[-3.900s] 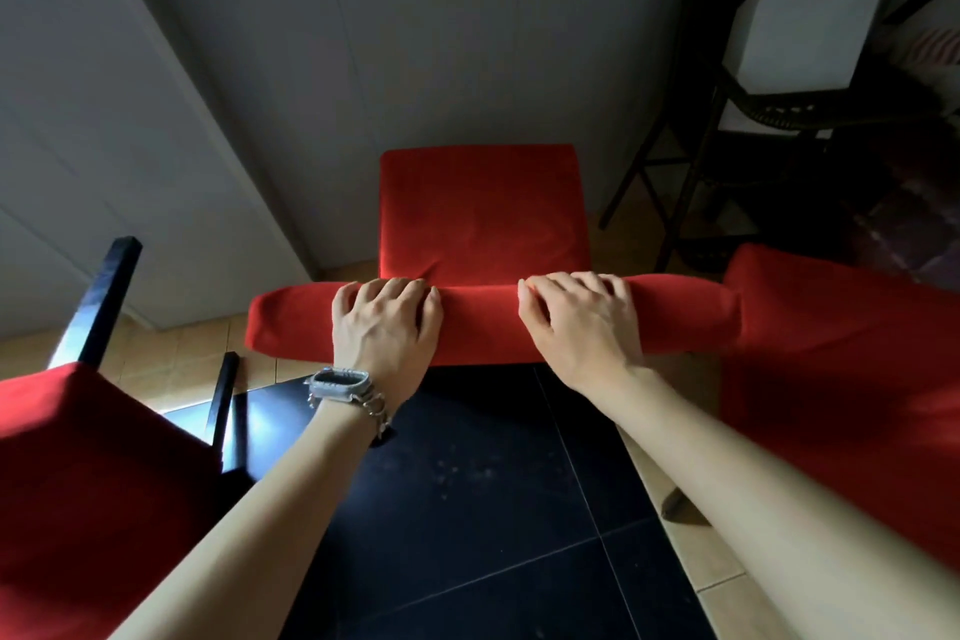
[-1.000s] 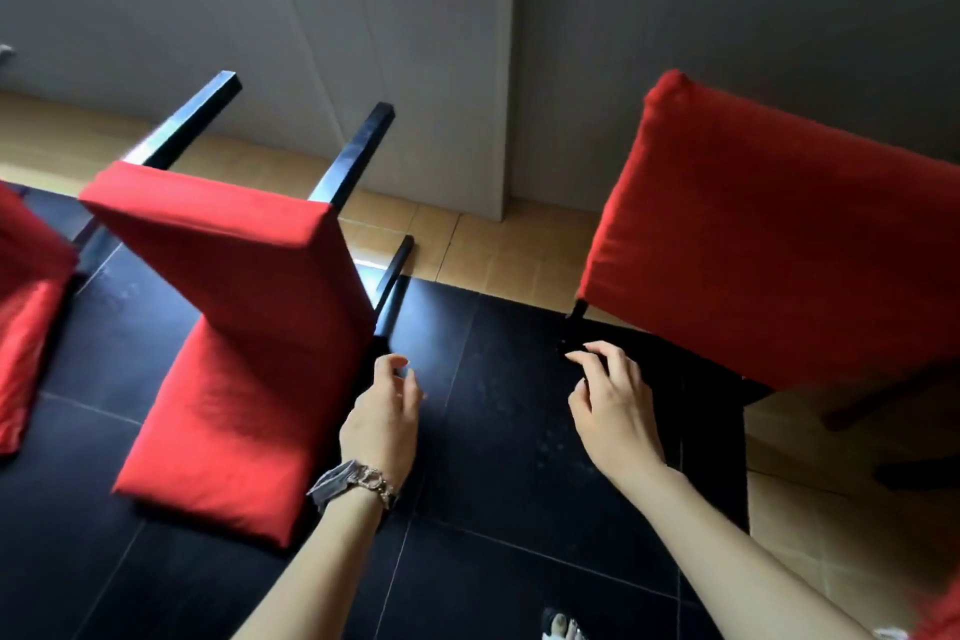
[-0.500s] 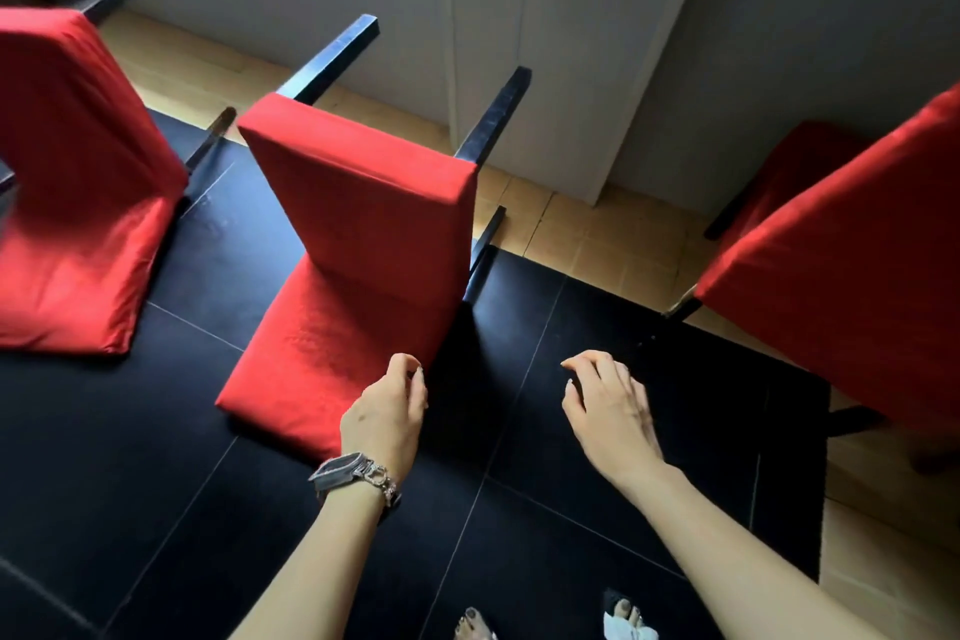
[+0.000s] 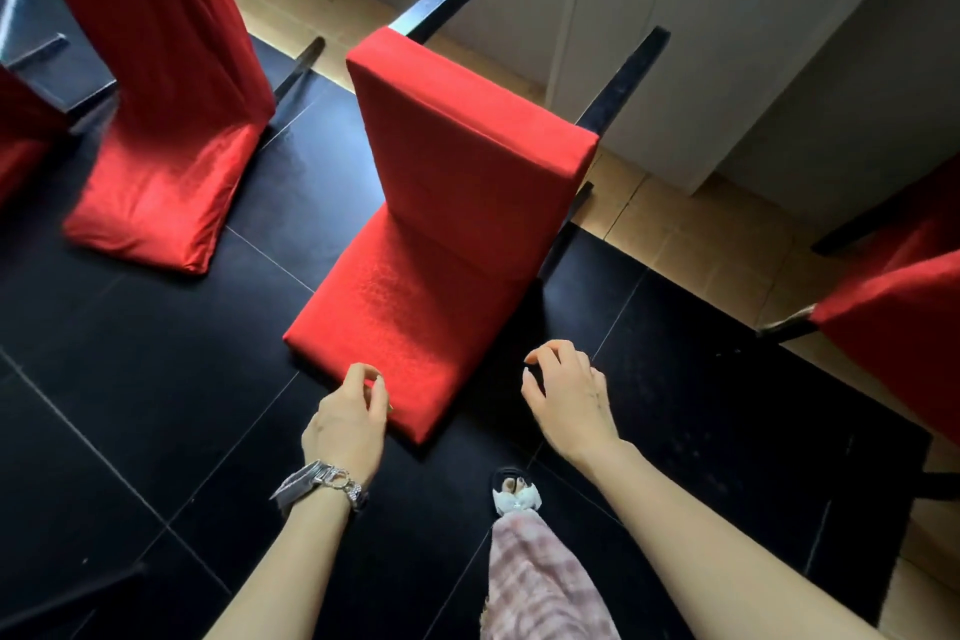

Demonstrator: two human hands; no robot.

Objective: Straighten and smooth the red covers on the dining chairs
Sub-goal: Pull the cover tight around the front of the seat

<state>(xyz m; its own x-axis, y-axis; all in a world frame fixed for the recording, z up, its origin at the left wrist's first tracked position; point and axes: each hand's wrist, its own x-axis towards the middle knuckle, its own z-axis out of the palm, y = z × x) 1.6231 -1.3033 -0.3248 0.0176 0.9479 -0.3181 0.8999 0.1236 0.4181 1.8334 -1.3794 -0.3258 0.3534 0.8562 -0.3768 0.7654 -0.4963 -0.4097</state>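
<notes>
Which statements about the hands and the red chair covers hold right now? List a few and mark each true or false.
1. The right hand grips the middle chair's cover. False: it hangs beside the seat, over the dark floor, with fingers loosely curled and holding nothing.
2. The left hand is at the near edge of that seat. True.
3. Only one red-covered chair is in view. False: a second chair stands to its left and a third chair shows at the right edge.
4. A watch sits on the left wrist. True.
</notes>
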